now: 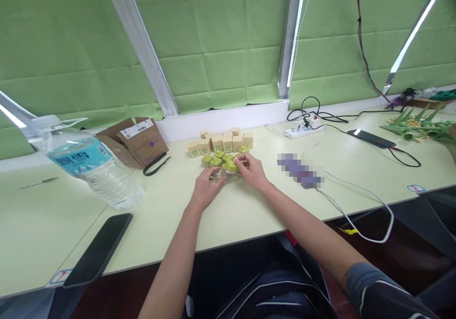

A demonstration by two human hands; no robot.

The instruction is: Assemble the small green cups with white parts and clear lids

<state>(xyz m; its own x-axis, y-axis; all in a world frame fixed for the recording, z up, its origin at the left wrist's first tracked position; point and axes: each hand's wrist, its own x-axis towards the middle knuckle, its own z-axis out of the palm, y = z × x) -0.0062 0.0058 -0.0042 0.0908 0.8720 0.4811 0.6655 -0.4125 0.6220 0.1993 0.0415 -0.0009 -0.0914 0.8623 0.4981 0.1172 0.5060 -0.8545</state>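
My right hand (252, 170) is closed, thumb and fingers pinching a small rounded green piece (230, 167) with a pale lower part. My left hand (206, 186) is just left of it, fingers curled and thumb pointing towards the green piece. Something small and partly clear shows between those left fingers, too small to name. Several more small green pieces (206, 159) lie in a cluster just beyond both hands. Behind them stand several small tan boxes (216, 143), some with a green square on the front.
To the left are a large water bottle (96, 164), an open cardboard box (137, 143), a black strap (156, 166) and a black phone (99, 247). On the right lie a blurred-out purple item (299, 170), a white cable (356, 178), a power strip (303, 131) and another phone (371, 138).
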